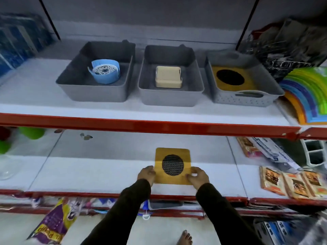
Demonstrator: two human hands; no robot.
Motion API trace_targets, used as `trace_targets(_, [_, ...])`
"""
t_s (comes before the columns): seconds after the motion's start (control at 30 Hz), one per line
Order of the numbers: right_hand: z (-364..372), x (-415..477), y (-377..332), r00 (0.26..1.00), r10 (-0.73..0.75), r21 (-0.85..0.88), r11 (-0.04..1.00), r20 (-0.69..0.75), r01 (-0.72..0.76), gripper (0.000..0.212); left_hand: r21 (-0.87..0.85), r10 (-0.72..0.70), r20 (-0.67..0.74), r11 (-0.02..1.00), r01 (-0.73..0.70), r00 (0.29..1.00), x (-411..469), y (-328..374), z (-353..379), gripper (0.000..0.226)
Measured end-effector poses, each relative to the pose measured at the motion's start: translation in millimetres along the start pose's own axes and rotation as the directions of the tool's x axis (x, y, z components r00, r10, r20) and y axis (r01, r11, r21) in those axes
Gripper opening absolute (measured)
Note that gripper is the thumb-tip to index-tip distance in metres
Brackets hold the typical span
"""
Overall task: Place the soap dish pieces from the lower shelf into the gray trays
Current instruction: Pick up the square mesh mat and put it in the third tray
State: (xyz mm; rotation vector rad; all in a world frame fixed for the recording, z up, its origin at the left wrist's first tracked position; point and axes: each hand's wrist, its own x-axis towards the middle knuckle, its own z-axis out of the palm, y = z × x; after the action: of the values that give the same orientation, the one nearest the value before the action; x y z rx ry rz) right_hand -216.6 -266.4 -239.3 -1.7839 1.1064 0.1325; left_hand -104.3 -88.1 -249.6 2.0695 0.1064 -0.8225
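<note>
A square yellow soap dish piece [172, 152] with a round black mesh centre lies on the lower shelf. My left hand [146, 174] grips its near left edge and my right hand [197, 176] grips its near right edge. On the upper shelf stand three gray trays. The left tray [70, 78] holds a blue round soap dish [104, 73]. The middle tray [169, 98] holds a cream square soap dish [168, 76]. The right tray [242, 98] holds another yellow piece [216, 71] with a black round centre.
A red shelf edge [159, 124] runs between the two shelves. Packaged goods [292, 183] lie on the lower shelf to the right. Green bowls [31, 133] sit at the far left. A rainbow-coloured stack [307, 92] stands right of the trays.
</note>
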Motion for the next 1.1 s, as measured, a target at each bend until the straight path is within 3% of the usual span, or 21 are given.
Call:
trace_targets(0.1, [-4.1, -0.9, 1.2, 0.996, 0.081, 0.041, 0.996, 0.025, -0.082, 0.051, -0.215, -0.111, 0.053, 0.969, 0.12, 0.992, 0.9, -4.2, -4.2, 0.035])
trace_targets(0.2, [-12.9, -17.2, 7.0, 0.981, 0.171, 0.271, 0.944, 0.09, -0.189, 0.046, -0.369, -0.135, 0.07, 0.917, 0.152, 0.988, -20.1, -11.4, -15.8, 0.03])
trace_targets(0.3, [-21.4, -45.7, 10.7, 0.976, 0.186, 0.452, 0.865, 0.113, -0.218, 0.043, -0.373, -0.092, 0.061, 0.922, 0.108, 0.994, -44.2, -24.1, -25.9, 0.027])
trace_targets(0.43, [-34.3, -85.9, 8.8, 0.979, 0.113, 0.518, 0.835, 0.171, -0.187, 0.039, -0.395, -0.023, 0.077, 0.917, 0.052, 0.997, -82.2, -30.8, -41.9, 0.026])
trace_targets(0.77, [-84.9, -162.3, -46.0, 0.955, -0.248, 0.541, 0.832, 0.164, 0.123, 0.047, -0.448, 0.284, 0.193, 0.877, -0.173, 0.939, -151.6, 25.3, -122.3, 0.028])
trace_targets(1.1, [-143.9, -202.2, -132.2, 0.841, -0.541, 0.585, 0.681, -0.006, 0.441, 0.045, -0.525, 0.6, 0.035, 0.691, -0.496, 0.799, -209.5, 120.6, -170.8, 0.028])
